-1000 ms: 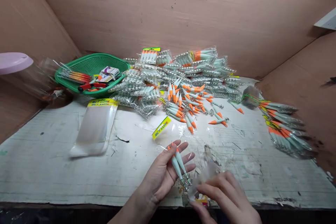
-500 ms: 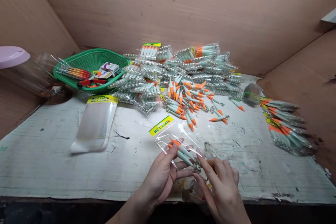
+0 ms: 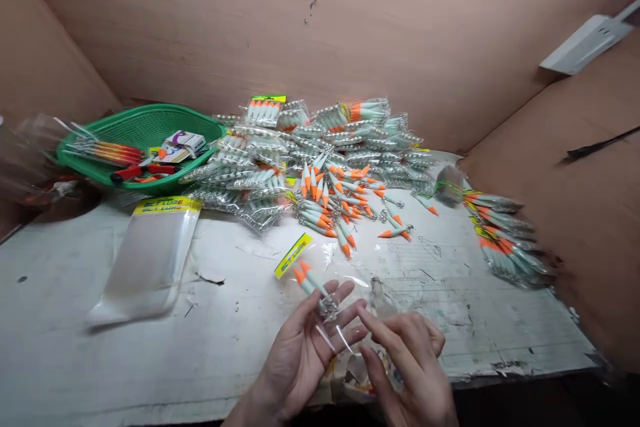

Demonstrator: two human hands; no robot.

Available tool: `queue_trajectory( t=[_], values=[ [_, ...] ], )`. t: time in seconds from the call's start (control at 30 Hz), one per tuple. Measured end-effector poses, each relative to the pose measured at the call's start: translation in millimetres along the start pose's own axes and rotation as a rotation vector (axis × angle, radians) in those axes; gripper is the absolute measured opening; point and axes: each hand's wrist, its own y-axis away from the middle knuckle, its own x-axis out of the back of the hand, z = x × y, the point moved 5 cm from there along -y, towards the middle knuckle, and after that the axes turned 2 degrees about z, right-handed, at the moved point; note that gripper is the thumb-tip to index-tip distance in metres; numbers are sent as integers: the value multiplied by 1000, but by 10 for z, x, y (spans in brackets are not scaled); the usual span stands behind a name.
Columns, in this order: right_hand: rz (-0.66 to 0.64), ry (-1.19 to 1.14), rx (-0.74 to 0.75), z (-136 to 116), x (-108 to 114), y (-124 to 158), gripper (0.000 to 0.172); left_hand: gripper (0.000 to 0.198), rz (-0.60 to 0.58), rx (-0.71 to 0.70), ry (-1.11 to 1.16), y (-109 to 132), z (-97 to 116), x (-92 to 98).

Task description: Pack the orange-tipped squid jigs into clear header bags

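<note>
Low in the middle, my left hand point(image 3: 305, 340) grips a clear plastic bag point(image 3: 350, 273) between thumb and fingers, its palm turned up. The bag has a yellow header marked BCT LURE. Inside lie a few pale green fishing lures point(image 3: 310, 279) with orange tips toward the header. Their metal hooks cluster beside my left thumb. My right hand point(image 3: 415, 353) is at the bag's near end, index finger and thumb apart, the index tip close to my left fingers. Whether it touches the plastic is unclear. Beyond the bag, loose lures point(image 3: 345, 193) are heaped on the table.
A stack of unfilled header bags point(image 3: 145, 260) lies left. Behind it stands a green basket point(image 3: 145, 117) with red-handled pliers and small boxes. Packed lure bags point(image 3: 270, 147) are piled at the back; more bundles point(image 3: 505, 240) lie right. A power strip point(image 3: 580, 43) is on the wall.
The lures have slid further into the bag toward the header, and the bag has tilted. My right hand has come off the hooks. The view has turned to the right.
</note>
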Motion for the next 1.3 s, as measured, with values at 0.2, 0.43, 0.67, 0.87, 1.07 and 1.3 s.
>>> queue_trajectory(
  t=[0.2, 0.43, 0.67, 0.87, 1.07, 1.3],
  values=[
    [231, 89, -245, 1096, 150, -295, 15, 42, 22, -28, -46, 58, 141, 17],
    [-22, 31, -186, 2252, -286, -698, 27, 36, 119, -135, -243, 39, 434, -113],
    [-120, -112, -168, 2016, -252, -465, 18, 38, 186, -185, -349, -152, 628, -218],
    [-76, -295, -314, 1492, -387, -19, 21, 37, 168, -157, -324, -304, 577, -79],
    [184, -1164, -1022, 1087, -514, 294, 36, 38, 155, -131, -328, -313, 495, -8],
    [132, -1237, -1046, 754, -299, 365, 31, 34, 165, -165, -301, -322, 527, 2]
  ],
)
